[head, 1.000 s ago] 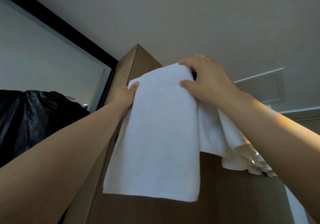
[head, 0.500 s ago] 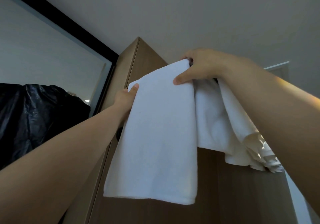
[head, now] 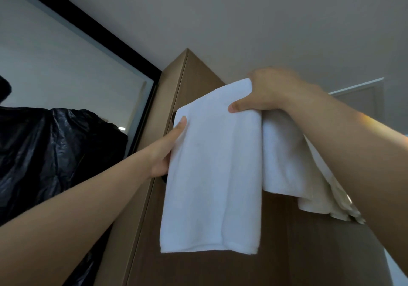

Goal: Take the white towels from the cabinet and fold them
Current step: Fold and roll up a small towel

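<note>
A white towel hangs folded in front of the tall brown cabinet, held up high by its top edge. My left hand pinches the towel's upper left corner, thumb on the front face. My right hand grips the upper right corner, thumb pressed on the front. More white towel cloth and a cream-coloured bunch of cloth hang behind and to the right, below my right forearm. What holds that cloth up is hidden by my arm.
A black plastic cover bulges at the left. A black-framed glass panel runs beside the cabinet. The grey ceiling fills the top, with a hatch-like panel at the right.
Both hands and the towel have come lower and nearer to me. My right hand has shifted from the top edge to a firmer grip on the right corner.
</note>
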A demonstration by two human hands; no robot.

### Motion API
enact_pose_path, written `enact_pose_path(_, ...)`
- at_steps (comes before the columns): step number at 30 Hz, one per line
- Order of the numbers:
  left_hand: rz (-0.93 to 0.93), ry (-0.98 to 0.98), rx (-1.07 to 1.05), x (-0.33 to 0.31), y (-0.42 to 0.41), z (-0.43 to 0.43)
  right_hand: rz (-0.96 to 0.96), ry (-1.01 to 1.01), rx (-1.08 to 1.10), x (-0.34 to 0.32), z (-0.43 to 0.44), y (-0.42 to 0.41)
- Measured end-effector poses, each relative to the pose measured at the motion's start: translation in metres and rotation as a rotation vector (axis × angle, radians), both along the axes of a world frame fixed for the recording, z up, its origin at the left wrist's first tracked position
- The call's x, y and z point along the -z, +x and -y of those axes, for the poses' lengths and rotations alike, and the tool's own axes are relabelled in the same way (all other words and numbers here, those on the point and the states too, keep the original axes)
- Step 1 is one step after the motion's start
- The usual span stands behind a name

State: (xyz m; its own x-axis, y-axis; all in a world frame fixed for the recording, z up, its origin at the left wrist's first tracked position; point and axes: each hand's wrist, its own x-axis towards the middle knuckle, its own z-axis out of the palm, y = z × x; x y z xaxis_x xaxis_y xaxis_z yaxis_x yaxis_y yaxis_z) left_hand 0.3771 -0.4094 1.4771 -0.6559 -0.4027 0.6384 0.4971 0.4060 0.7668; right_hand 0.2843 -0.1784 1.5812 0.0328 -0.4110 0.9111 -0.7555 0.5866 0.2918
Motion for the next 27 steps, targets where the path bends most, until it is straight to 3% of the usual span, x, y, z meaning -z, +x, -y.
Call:
enact_pose_path(3,0.018,0.061,-0.064,0.009,0.001,-0.005,0.002,0.001,-0.002,0.000,0.000,0.000)
enact_pose_path(11,-0.227,0.074,-0.289,-0.010,0.002,-0.002,0.077,0.001,-0.068,0.000,-0.002,0.000)
enact_pose_path(17,-0.244,0.121,-0.265,-0.013,-0.003,-0.004,-0.241,-0.460,-0.170,0.038,0.003,0.013)
enact_pose_path(19,-0.243,0.113,-0.249,-0.013,-0.003,-0.003,-0.143,-0.434,-0.228,0.053,0.004,0.013)
enact_pose_path(22,-0.259,0.108,-0.235,-0.014,-0.003,-0.002,0.064,-0.240,-0.356,0.057,0.010,0.013)
enact_pose_path(24,-0.275,0.099,-0.236,-0.015,-0.003,0.000,0.096,-0.198,-0.470,0.050,0.009,0.012)
enact_pose_path(27,-0.302,0.091,-0.267,-0.023,-0.001,0.000,0.049,-0.214,-0.449,0.039,0.007,0.007)
